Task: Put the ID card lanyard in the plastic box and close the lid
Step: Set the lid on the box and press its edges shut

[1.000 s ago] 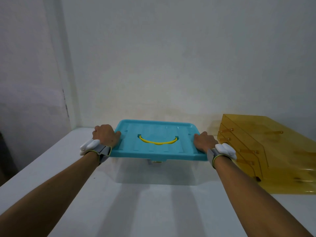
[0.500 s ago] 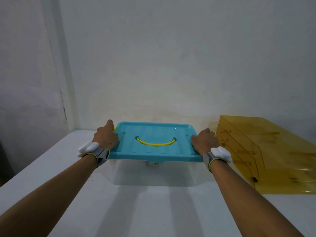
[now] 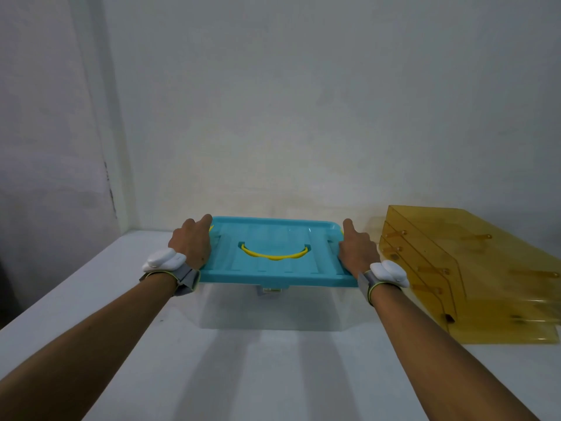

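A clear plastic box (image 3: pixel 270 311) stands on the white table, and its turquoise lid (image 3: pixel 273 270) with a yellow handle (image 3: pixel 274 254) lies flat on top. My left hand (image 3: pixel 191 243) clasps the lid's left edge, its fingers stretched toward the far corner over a yellow side latch (image 3: pixel 211 228). My right hand (image 3: pixel 356 250) clasps the right edge the same way, index finger pointing away. The thumbs are hidden under the rim. No ID card lanyard is in sight; through the box's cloudy wall I cannot make out anything inside.
An amber see-through tray rack (image 3: pixel 473 275) sits right of the box, close to my right wrist. The white wall (image 3: pixel 273 117) rises just behind the box, with a corner at the left. The white table (image 3: pixel 243 375) extends toward me between my forearms.
Both hands have slid away from me along the lid's side edges and their fingers have stretched out from curled fists. The lid and box stay in place.
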Demonstrator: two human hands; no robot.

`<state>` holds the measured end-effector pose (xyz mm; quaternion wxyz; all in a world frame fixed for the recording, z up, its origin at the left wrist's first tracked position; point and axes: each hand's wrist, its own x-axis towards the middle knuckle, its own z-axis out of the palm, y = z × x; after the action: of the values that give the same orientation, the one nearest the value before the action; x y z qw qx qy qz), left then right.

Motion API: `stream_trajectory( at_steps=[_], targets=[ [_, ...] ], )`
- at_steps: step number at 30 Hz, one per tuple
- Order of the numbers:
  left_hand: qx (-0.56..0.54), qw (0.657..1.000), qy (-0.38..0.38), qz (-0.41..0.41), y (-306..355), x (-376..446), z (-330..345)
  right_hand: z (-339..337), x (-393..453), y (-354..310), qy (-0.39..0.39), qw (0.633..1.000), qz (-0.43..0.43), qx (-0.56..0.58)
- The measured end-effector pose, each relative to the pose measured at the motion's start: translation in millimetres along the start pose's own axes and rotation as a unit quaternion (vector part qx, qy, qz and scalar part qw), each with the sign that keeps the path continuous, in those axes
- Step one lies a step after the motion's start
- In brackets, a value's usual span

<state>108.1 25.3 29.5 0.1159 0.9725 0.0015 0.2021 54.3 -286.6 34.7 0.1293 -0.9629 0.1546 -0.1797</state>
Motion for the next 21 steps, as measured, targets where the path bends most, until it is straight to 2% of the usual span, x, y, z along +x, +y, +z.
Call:
stream_trajectory(
  at_steps=[7,15,18,21],
  targets=[
    [0.028,1.000,0.002,0.000,4.3,0.5,0.4,-6.7,-7.3,-3.5,-0.005,0.999,-0.042,-0.022],
    [-0.050,0.999,-0.008,-0.017,-5.8,7.0,5.5,-6.8,-8.4,-4.4,0.000,0.998,-0.059,-0.025],
    [-0.072,0.997,-0.013,-0.023,-8.5,9.8,7.5,-4.5,-4.0,-0.9,-0.004,0.999,-0.032,0.013],
    [-0.105,0.992,-0.044,-0.045,-8.2,7.6,8.1,1.8,3.4,6.4,0.013,0.993,0.012,0.116]
  ],
)
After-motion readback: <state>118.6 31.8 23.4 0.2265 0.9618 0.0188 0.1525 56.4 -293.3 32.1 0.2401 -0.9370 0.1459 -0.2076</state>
